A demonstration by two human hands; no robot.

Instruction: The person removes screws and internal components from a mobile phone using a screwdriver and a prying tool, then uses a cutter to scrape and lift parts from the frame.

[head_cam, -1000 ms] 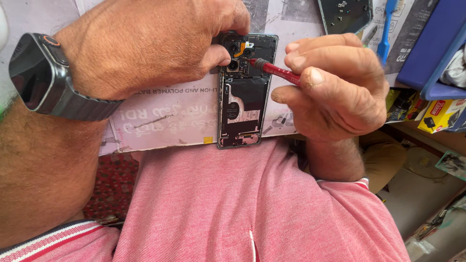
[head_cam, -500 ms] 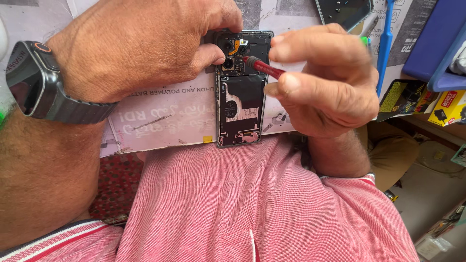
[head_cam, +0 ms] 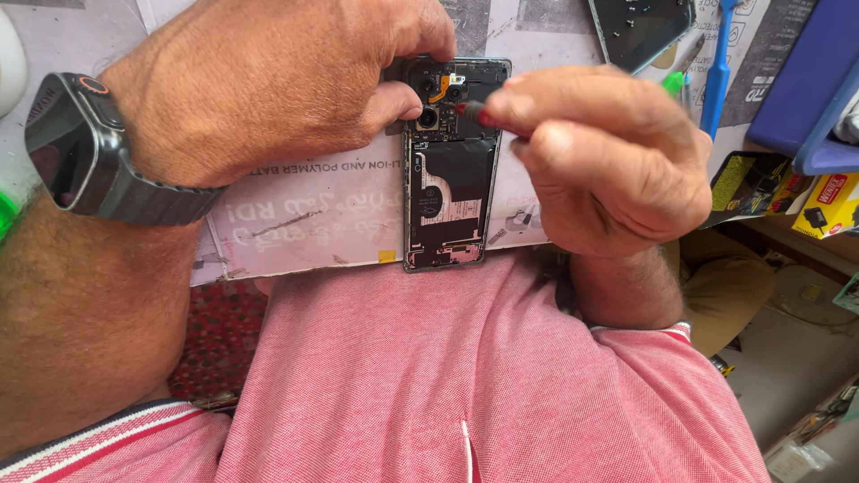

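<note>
black and bare-backed, the opened phone [head_cam: 452,165] lies flat on a pale printed work mat [head_cam: 313,210], its lower end at the mat's near edge, just above the person's pink shirt [head_cam: 465,376]. all places below are given relative to this phone.

the left hand [head_cam: 268,85] comes in from the phone's left side and is closed on its upper end, thumb pressed beside the camera lenses. a dark smartwatch [head_cam: 76,148] sits on that wrist, well left of the phone. the right hand [head_cam: 608,156] comes in from the phone's right side, fingers pinched narrow around a red-handled tool [head_cam: 474,114]; the tool's tip rests at the phone's camera area. both hands cover the upper corners of the phone, so its top edge shows only in part.

beyond the phone, up and to the right, a separate dark phone panel [head_cam: 640,27] lies on the mat with small specks on it; whether these are screws cannot be told. right of that panel lies a blue plastic tool [head_cam: 716,72]. further right, a blue tray [head_cam: 805,80] overhangs the bench edge; its contents are mostly out of view. below the tray, well right of the phone, a yellow box [head_cam: 828,206] lies on a lower shelf. a red patterned surface [head_cam: 215,340] shows below the mat, down and left of the phone.
</note>
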